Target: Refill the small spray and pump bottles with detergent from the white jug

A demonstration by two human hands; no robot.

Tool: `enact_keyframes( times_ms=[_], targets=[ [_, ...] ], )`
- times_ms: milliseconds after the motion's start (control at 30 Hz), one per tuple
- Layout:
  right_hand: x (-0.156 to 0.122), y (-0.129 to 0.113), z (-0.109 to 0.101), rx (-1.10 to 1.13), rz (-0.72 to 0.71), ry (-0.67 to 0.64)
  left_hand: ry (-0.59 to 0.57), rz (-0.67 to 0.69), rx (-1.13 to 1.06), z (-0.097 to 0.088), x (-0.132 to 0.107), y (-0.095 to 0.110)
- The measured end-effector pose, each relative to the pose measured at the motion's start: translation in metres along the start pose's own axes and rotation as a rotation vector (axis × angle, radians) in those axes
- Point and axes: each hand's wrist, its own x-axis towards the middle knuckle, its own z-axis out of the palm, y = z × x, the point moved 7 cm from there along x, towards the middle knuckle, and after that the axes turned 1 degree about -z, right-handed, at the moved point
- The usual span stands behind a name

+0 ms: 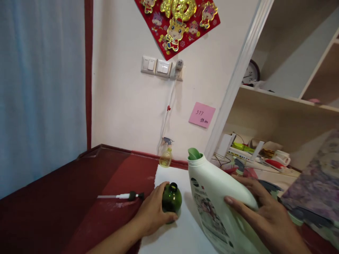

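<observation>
The left hand [152, 211] is wrapped around a small green bottle [171, 199] standing upright and uncapped on the white sheet [182, 233] covering the bench [66, 211]. The right hand [265, 215] is clamped on a large white jug [219, 197]. The jug leans with its long axis running from 5 o'clock up to 11 o'clock, its green spout [194, 153] high at 1 o'clock from the bottle's mouth, near but apart.

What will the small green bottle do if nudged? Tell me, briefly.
The green bottle looks round-bodied and narrow-necked, so it would probably roll if tipped over. Its mouth is open with no cap, so contents could spill. The left hand wraps its side, steadying it for now.
</observation>
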Motion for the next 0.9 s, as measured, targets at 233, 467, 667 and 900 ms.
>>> enact_keyframes(
  times_ms=[233,467,667,900],
  targets=[
    [-0.024,-0.04,-0.025,-0.263,-0.413,-0.09,0.014,0.041,0.0,0.0,0.001,0.001],
    [-0.038,-0.048,-0.022,-0.509,-0.646,-0.1,0.018,0.079,0.01,0.0,0.001,0.004],
    [-0.042,-0.063,-0.011,-0.763,-0.798,-0.095,0.0,0.057,0.027,0.0,0.001,0.005],
    [-0.045,-0.083,0.001,-0.878,-0.95,-0.078,-0.006,0.06,0.04,0.0,0.001,0.004]
  ],
)
